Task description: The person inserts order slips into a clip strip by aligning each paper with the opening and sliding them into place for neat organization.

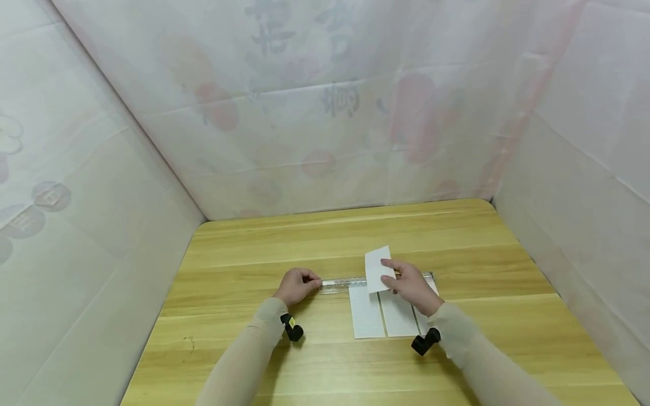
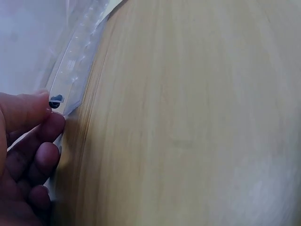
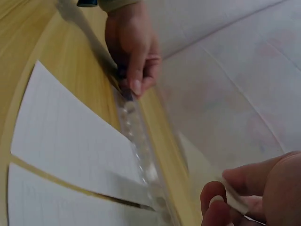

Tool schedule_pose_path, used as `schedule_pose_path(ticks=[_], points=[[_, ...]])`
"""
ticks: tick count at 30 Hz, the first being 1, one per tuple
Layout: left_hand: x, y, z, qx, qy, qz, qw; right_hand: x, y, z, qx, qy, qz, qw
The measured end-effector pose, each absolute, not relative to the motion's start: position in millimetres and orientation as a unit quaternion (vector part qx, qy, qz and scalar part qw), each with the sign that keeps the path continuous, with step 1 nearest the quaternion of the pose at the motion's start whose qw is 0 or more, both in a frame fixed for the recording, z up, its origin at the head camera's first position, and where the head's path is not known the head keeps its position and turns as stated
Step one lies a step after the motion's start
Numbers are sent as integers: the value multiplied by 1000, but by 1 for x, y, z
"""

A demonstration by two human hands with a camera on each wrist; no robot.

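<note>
A narrow clear plastic strip (image 1: 336, 285) with bumps along it lies across the table. My left hand (image 1: 296, 286) pinches its left end between thumb and forefinger, beside a small dark piece (image 2: 56, 100) seen in the left wrist view. My right hand (image 1: 415, 288) grips a white paper slip (image 1: 377, 268) by its right side, raised above the strip. Below the strip lie white slips of paper, one at the left (image 1: 367, 317) and one in the middle (image 1: 398, 316), with narrow gaps between them. Faint lines mark the left slip (image 3: 70, 122) in the right wrist view. Another slip (image 1: 424, 323) is partly hidden by my right arm.
The wood-grain table (image 1: 228, 332) has rounded far corners. Pale printed sheeting (image 1: 315, 141) rises behind it, with more hanging at the left (image 1: 91, 214) and right (image 1: 574, 186). A black wrist camera (image 1: 292, 328) sits on the left wrist, another camera (image 1: 425, 341) on the right.
</note>
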State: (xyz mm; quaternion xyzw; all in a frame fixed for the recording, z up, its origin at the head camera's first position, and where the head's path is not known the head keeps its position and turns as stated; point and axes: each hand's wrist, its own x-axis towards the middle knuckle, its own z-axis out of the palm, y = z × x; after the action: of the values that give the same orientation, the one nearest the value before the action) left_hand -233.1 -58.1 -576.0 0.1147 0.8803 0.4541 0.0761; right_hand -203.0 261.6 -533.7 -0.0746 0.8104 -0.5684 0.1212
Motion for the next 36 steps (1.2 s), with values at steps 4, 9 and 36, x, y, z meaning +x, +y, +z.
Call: schedule_pose_path(ticks=[4,9,36], points=[[-230,-55,-572,144,892,423,66,-197,254,-540,-79,811,-562,144],[-230,-54,-569,183,906,380,43,-191,246,-544,-83,811,-555,167],[-233,-59,-568,232,918,321,19,-178,219,-552,-118,803,-543,214]])
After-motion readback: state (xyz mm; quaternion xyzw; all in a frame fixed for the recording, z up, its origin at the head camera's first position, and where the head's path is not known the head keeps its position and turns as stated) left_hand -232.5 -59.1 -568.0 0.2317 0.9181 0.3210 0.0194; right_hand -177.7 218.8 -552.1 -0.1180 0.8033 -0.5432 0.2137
